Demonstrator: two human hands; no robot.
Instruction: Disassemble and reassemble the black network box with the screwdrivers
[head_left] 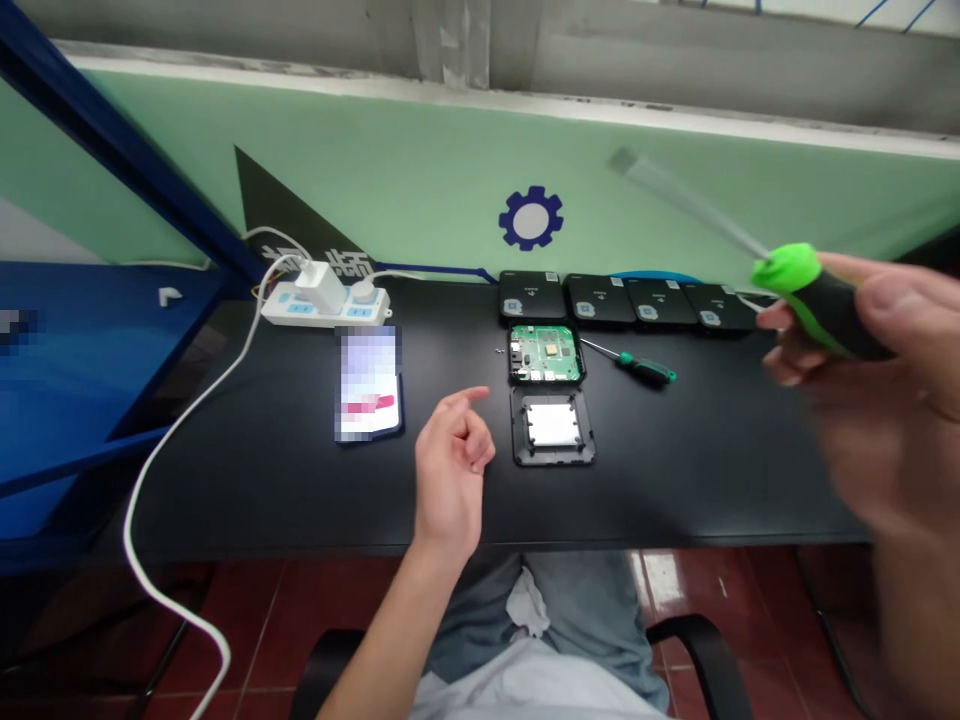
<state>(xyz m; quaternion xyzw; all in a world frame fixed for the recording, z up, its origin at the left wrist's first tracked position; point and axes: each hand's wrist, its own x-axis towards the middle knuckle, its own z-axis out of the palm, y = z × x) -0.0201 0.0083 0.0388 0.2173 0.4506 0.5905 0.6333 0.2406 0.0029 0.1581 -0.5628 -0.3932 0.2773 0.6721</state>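
A large screwdriver (802, 280) with a bright green and black handle is raised at the upper right, its blade blurred and aimed up and left. My right hand (892, 340) grips it by the handle. Over the middle of the table is my left hand (454, 460), its index finger stretched out, the other fingers curled, nothing visible in it. Right of its fingertip lies an opened black box with a green circuit board (546, 353). Just below that is the black cover (553, 455), inner side up, with a silvery plate (553, 424).
A smaller screwdriver (646, 369) lies right of the circuit board, tiny screws (499, 351) left of it. Several black boxes (531, 296) line the back. A phone (369, 385) and a power strip (326, 308) with a white cable (150, 470) are on the left.
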